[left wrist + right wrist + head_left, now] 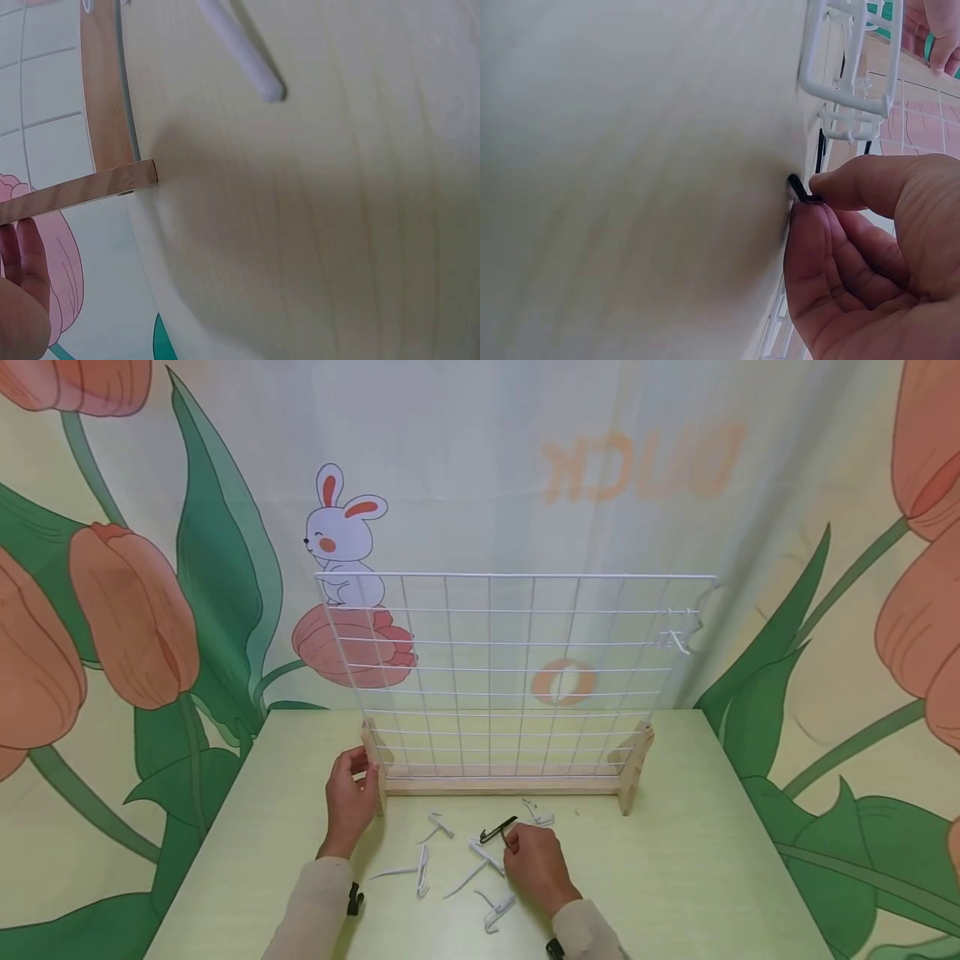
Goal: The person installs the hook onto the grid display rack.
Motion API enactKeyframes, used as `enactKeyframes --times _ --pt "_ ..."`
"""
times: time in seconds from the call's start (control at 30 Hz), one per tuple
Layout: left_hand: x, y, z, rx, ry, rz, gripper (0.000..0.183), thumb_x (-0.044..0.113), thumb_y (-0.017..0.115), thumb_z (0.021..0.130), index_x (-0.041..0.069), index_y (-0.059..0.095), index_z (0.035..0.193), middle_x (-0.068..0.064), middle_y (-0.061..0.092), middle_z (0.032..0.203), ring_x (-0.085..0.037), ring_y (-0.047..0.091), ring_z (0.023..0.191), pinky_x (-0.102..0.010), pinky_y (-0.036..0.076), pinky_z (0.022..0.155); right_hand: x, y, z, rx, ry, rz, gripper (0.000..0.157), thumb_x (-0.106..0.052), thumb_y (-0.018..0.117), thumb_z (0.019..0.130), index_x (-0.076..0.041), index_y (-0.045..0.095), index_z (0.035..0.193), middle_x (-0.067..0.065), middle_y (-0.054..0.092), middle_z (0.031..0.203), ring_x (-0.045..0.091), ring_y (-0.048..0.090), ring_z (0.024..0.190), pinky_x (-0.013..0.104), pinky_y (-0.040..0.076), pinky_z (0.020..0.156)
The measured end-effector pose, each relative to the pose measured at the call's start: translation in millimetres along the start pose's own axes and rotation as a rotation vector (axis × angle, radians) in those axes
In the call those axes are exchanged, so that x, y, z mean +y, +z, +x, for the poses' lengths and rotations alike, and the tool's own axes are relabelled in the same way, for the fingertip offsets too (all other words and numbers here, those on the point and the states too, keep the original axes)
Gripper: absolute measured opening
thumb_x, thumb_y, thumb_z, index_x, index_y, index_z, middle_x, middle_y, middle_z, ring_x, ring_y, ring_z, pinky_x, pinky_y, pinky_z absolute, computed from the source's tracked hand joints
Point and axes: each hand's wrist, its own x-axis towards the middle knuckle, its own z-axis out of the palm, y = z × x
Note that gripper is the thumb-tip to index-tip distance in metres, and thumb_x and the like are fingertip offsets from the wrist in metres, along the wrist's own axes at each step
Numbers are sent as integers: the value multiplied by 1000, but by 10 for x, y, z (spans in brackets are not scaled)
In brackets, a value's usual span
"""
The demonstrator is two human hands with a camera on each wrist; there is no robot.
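A white wire grid panel [489, 670] stands upright in a wooden base [502, 785]. The fingertips of my left hand [351, 797] rest against the outer side of the base's left end piece [373, 766]; the left wrist view shows the fingers [34, 251] right at the wood's edge. Between thumb and fingers, my right hand [538, 864] pinches a black hook [495, 831], low over the table. In the right wrist view only a short bit of the black hook [799, 187] shows; the fingers hide the rest.
Several white hooks lie on the table [675, 860] around my right hand, among them a white hook [422, 870] to the left and another white hook [497, 912] in front. One mounted white hook [677, 639] hangs at the grid's upper right. Behind is a printed curtain [465, 460].
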Motion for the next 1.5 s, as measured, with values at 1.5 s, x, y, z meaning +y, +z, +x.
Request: enactKeyframes --times 1.5 --pt "-23 5 0 0 11 -3 32 13 66 104 5 59 135 -14 65 123 -29 69 113 -50 62 91 -155 -434 -6 183 -47 38 8 -6 76 84 -12 79 89 -9 71 74 3 63 66 23 53 62"
